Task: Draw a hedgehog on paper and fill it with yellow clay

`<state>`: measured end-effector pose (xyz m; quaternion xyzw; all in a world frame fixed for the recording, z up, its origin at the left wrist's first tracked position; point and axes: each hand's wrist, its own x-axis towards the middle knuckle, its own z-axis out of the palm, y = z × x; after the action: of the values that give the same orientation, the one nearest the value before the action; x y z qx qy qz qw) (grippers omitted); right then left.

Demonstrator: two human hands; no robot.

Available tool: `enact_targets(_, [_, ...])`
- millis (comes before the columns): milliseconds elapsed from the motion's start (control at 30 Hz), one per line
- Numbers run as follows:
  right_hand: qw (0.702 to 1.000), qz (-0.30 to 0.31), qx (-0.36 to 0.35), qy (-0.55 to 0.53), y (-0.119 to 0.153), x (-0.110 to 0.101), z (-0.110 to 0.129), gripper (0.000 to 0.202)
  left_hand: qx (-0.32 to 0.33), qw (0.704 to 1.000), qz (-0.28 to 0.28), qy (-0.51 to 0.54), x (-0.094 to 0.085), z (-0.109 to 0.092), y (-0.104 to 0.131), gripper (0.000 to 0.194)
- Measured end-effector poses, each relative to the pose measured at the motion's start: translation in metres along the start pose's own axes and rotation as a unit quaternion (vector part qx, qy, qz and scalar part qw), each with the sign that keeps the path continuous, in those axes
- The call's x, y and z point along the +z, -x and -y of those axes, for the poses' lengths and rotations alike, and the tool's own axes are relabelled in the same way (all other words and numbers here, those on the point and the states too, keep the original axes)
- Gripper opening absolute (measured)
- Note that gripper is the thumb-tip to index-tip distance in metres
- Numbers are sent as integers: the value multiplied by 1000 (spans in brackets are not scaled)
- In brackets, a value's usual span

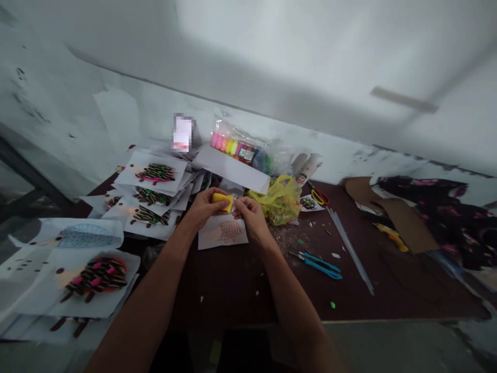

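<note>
My left hand is closed around a soft-looking yellow piece, its fingers on the piece's left side. Close beside it, my right hand pinches a small clear wrapper at the yellow piece's right end. Below both hands lies a white sheet with an orange-brown hedgehog drawing. A yellow plastic bag stands just right of my right hand. Behind the hands, a clear pack of coloured clay leans near the wall above a blank white paper.
Stacks of decorated hedgehog sheets cover the left side, with more at the front left. On the right lie blue-handled snips, red-and-yellow scissors, clear sticks, a yellow cutter, brown cardboard and dark floral cloth.
</note>
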<state>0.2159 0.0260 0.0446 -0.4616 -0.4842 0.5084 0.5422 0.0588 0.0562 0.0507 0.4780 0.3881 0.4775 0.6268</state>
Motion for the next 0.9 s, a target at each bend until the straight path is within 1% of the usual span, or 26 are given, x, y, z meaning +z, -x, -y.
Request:
enact_targets(133, [1000,-1,3,3,-1,-1,-1,32,4,1000,-6,0,-1,2,-1,43])
enact_targets(333, [999,-8,-1,35,-3,-2,-2,26,13,1000,-5,-7,-1,4,-1,43])
enact_targets(633, [997,-21,-28,63,0,2,1,33,23,999,23,-28,1,4,-1,47])
enact_targets(667, [996,-31,-36,70,0,3,0,32,35,998,16,-40,1,4,-1,48])
enact_targets(700, [995,-44,-48,78,0,3,0,31,59,996,-3,-61,2,4,-2,48])
enact_targets(733, [992,-60,-61,87,1,3,-1,29,93,991,-34,-94,3,4,-3,47])
enact_targets(800, [986,-89,-88,108,2,4,-1,26,170,964,-100,-180,6,6,-4,40])
enact_targets(833, [983,-97,-100,116,3,5,-1,25,197,948,-117,-222,7,7,-4,34])
enact_targets(867, [982,-98,-108,122,4,6,-1,24,205,940,-108,-252,8,8,-5,27])
enact_targets(900, [981,-94,-114,125,5,8,0,24,197,941,-76,-266,10,10,-5,24])
